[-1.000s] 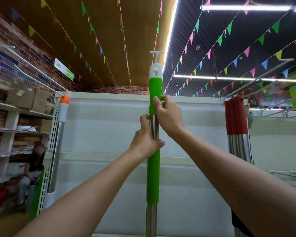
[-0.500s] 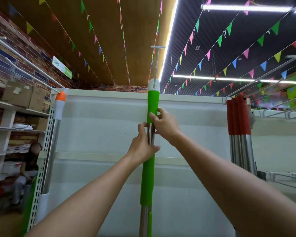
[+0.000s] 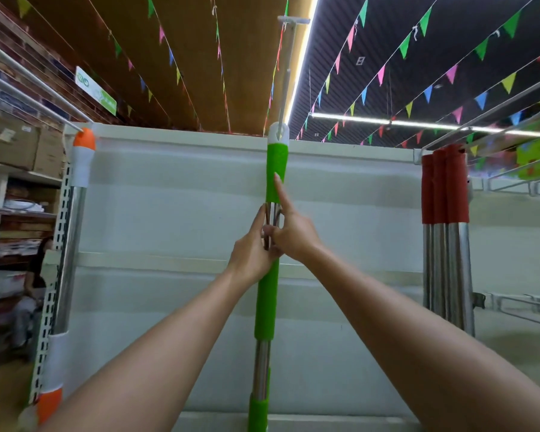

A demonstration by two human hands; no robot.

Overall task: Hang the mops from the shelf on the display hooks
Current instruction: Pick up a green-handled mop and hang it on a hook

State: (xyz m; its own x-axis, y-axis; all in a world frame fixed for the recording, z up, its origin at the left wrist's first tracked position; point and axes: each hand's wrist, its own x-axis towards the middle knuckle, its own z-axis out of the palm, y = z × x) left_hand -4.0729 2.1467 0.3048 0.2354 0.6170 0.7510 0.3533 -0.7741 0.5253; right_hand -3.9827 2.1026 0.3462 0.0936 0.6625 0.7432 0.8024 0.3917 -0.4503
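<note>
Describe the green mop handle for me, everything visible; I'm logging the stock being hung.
The green mop handle stands nearly upright in front of the white back panel. It has a white cap on top, two green foam-like sleeves with bare shiny metal rods between them, more metal below, then another green section at the frame's bottom. Its cap hangs on a white display hook. The left hand grips it at the bare section; the right hand holds there too, index finger extended up the upper sleeve.

2 bare forearms, no sleeves or jewellery.
</note>
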